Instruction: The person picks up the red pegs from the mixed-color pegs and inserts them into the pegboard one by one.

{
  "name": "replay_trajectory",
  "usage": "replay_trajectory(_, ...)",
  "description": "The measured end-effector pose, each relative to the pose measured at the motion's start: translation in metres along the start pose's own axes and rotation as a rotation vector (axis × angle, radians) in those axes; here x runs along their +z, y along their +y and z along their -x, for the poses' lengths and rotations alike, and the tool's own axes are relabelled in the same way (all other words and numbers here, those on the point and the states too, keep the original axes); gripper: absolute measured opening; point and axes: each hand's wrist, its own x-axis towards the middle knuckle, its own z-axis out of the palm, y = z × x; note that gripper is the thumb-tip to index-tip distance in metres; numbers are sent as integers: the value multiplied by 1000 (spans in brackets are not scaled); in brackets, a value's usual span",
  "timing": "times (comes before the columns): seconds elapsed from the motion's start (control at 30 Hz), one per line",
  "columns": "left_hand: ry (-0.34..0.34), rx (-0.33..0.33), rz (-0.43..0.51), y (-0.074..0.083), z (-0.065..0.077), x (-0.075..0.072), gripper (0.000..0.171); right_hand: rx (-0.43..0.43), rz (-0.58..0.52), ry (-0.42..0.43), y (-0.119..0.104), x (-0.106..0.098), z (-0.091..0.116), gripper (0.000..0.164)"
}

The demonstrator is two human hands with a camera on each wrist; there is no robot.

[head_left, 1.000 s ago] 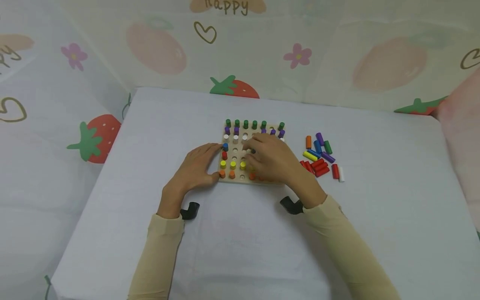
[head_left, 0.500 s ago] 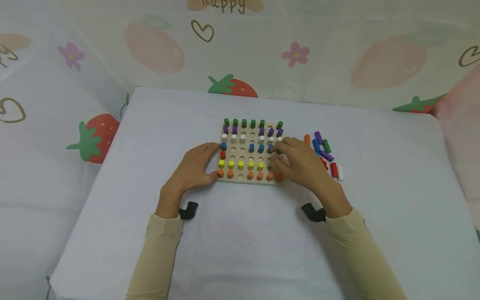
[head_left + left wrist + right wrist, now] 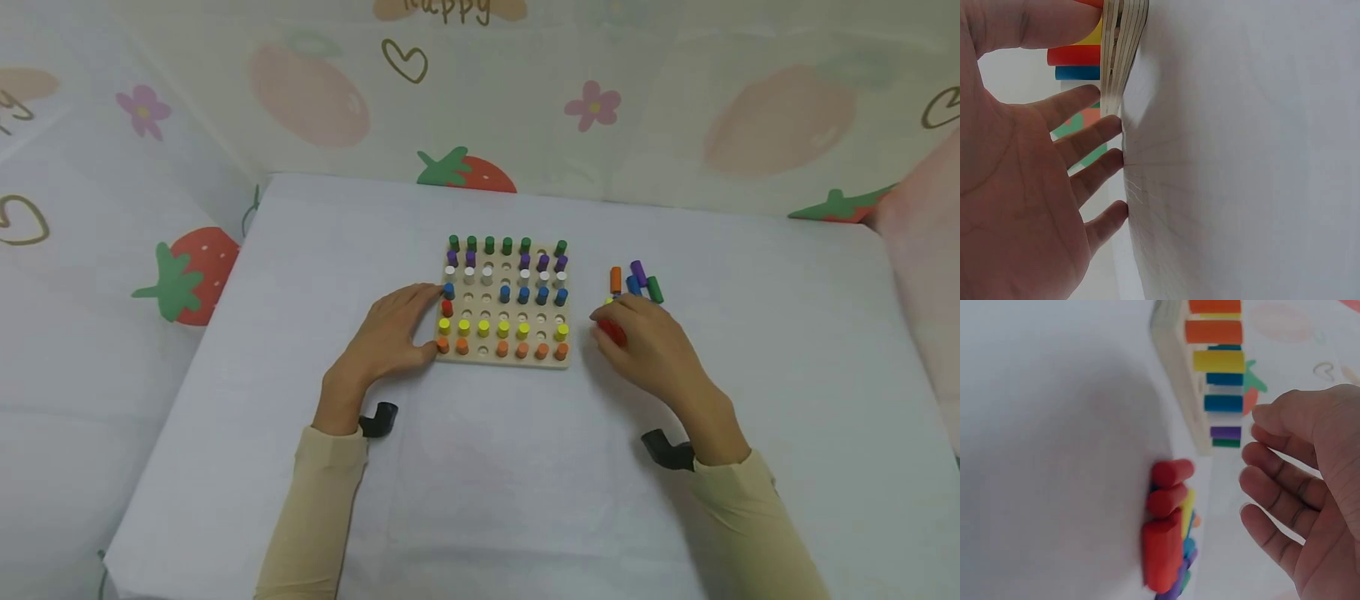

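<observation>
The left hand [image 3: 390, 333] is spread wide, its thumb and forefinger against the near side of the wooden pegboard [image 3: 492, 358] and its other fingers fanned apart, grasping nothing. The right hand [image 3: 648, 342] hovers over the loose pegs on its own side, fingers loosely bent and slightly separated; the right wrist view shows nothing in its grip. The pegboard lies flat between the two hands, roughly square, its rows running from the left hand toward the right. Its pegs stand upright, with a lone red peg [image 3: 447, 308] close to the left fingers and several bare holes to that peg's right. Below the right hand, loose red pegs [image 3: 1163, 556] lie on their sides, just apart from the fingertips. Beyond that hand lie an orange peg [image 3: 616, 279], pointing away from the person, and slanted purple [image 3: 638, 272], blue [image 3: 633, 286] and green [image 3: 656, 289] ones. In the head view the right hand hides most of the pile.
</observation>
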Motion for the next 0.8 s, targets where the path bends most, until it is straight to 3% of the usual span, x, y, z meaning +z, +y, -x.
replay_trajectory(0.3, -3, -5, -14, 0, 0, 0, 86, 97, 37, -31, 10, 5, 13, 25)
replay_trajectory(0.8, -3, 0, -13, 0, -1, 0, 86, 150, 95, 18, 14, 16, 19, 25)
